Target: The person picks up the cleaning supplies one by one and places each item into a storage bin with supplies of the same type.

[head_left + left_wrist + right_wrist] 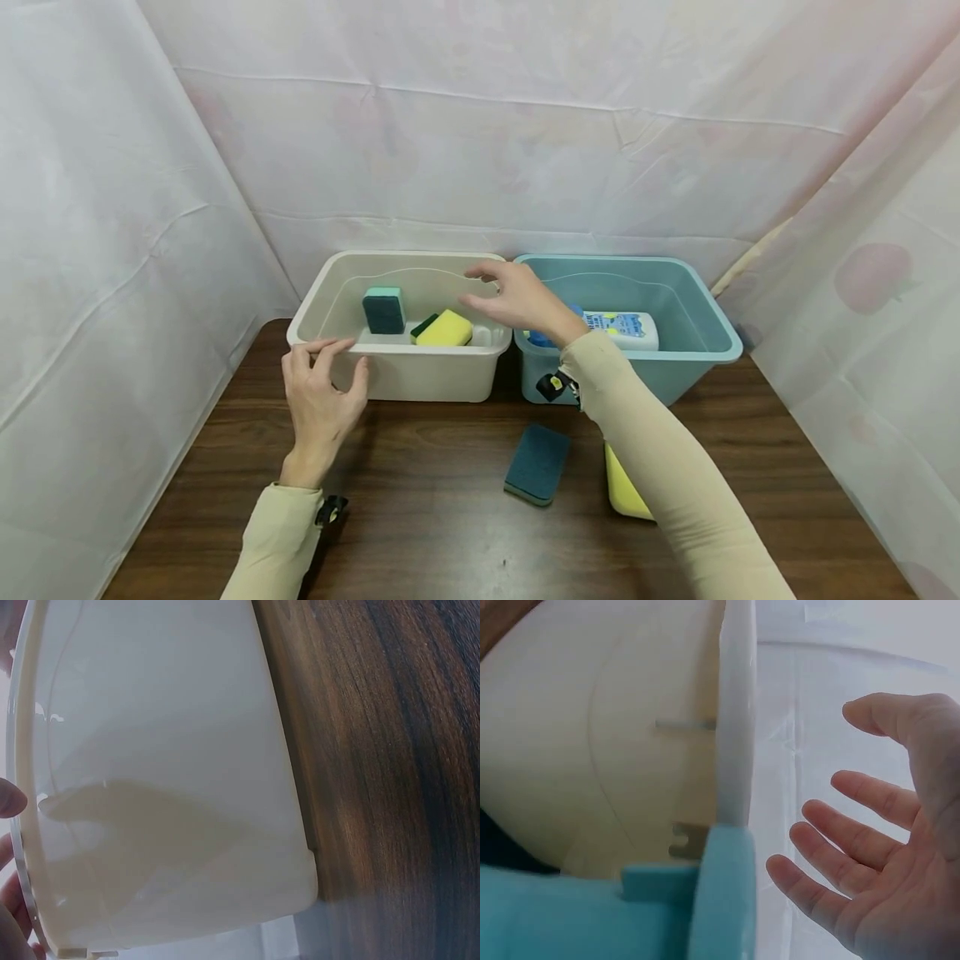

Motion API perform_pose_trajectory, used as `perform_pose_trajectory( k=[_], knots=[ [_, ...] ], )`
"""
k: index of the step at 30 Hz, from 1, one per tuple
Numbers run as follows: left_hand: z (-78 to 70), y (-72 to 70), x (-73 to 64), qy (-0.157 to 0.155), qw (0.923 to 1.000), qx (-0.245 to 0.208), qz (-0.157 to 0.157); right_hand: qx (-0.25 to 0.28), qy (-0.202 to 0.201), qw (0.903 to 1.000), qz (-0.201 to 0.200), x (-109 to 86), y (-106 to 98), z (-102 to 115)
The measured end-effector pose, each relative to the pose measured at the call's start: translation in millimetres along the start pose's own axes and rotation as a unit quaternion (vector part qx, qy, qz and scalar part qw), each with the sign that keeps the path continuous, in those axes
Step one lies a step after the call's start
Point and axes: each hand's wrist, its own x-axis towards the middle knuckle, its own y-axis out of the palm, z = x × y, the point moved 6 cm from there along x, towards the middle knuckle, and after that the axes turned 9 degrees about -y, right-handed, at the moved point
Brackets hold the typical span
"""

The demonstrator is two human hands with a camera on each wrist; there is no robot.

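Note:
In the head view, my left hand (pixel 321 400) rests its fingertips on the front rim of a cream bin (pixel 427 375), near its left corner. Inside that bin, a dark green-faced sponge (pixel 384 312) leans upright, and a yellow sponge (pixel 446 329) with a green scouring side lies tilted to its right. Above the bin's right end hovers my right hand (pixel 517 293), fingers spread and holding nothing; the right wrist view also shows its fingers apart with a gap between them. The left wrist view shows the bin's front wall and a few left fingertips at the rim.
A blue bin (pixel 705 355) stands right of the cream one, holding a white bottle (pixel 626 327) with a blue part. On the wooden table (pixel 435 517) lie a dark green sponge (pixel 537 464) and a yellow sponge (pixel 624 487), partly hidden by my right sleeve. White curtains surround the table.

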Motion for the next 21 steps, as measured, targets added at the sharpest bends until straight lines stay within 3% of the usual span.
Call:
perform_pose_trajectory(
  k=[10, 17, 21],
  knots=[
    [-0.2, -0.8, -0.3, 0.004, 0.9999, -0.006, -0.013, 0.017, -0.021, 0.9993, -0.025, -14.4, 2, 4],
    [-0.1, 0.0, 0.7, 0.001, 1.0000, -0.001, -0.003, 0.026, -0.021, 0.9990, -0.028, -24.1, 6, -1],
    [-1.2, 0.7, 0.2, -0.001, 1.0000, -0.001, 0.001, 0.037, -0.031, 0.9976, -0.050, -30.9, 6, 0]
  ],
)
